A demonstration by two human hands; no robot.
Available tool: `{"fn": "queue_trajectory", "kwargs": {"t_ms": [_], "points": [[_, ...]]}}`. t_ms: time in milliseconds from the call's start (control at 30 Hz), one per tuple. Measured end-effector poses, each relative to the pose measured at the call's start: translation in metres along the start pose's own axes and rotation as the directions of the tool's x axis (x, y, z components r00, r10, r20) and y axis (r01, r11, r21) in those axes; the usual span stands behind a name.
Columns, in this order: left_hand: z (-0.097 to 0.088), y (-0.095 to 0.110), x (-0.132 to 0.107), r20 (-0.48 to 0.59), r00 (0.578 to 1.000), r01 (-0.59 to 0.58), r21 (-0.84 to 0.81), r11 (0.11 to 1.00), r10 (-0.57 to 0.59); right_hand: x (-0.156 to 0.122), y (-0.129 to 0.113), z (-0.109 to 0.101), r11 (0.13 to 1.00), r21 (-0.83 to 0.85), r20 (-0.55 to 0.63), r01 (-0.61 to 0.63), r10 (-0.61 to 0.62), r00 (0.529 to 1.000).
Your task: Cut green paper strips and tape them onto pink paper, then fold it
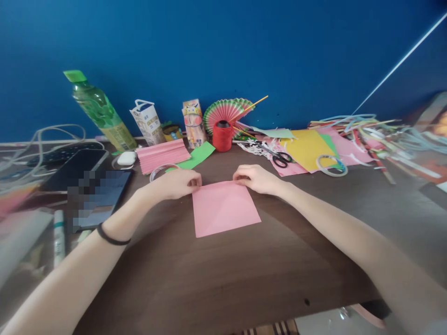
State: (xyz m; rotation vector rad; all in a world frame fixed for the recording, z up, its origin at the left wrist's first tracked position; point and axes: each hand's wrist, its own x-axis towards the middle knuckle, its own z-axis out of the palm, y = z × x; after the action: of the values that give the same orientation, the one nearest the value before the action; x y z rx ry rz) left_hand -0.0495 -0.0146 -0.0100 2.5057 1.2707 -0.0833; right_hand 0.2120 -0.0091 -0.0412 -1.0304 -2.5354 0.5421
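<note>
A sheet of pink paper [225,211] lies on the dark wooden table in front of me, its far edge between my hands. My left hand [179,183] pinches the far left corner, fingertips closed on the paper. At the far right corner, my right hand [256,179] grips the same edge between thumb and fingers. Just behind my left hand sit a roll of tape [164,171], a pleated pink paper [163,156] and a green paper piece [197,155].
Along the blue wall stand a green bottle [101,111], a carton [148,122], a red thread spool [222,137] and a paper fan [226,114]. Scissors [281,159], yellow paper [303,146] and another tape roll [332,166] lie right. Phones [78,167] and a marker [59,237] lie left.
</note>
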Motion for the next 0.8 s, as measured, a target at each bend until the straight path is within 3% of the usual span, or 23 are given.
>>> {"fn": "queue_trajectory", "kwargs": {"t_ms": [367,600,800], "points": [[0.003,0.02,-0.001,-0.107,0.994,0.019,0.262,0.965,0.009,-0.002,-0.003,-0.002,0.956,-0.289,0.037,0.044,-0.034,0.999],[0.004,0.026,-0.003,-0.121,0.993,0.032,0.347,0.937,0.011,-0.002,-0.01,-0.003,0.933,-0.358,0.071,0.04,-0.015,0.997],[0.004,0.029,-0.004,-0.118,0.992,0.015,0.391,0.92,0.034,-0.007,-0.023,0.003,0.837,-0.547,0.083,0.017,0.034,0.996]]}}
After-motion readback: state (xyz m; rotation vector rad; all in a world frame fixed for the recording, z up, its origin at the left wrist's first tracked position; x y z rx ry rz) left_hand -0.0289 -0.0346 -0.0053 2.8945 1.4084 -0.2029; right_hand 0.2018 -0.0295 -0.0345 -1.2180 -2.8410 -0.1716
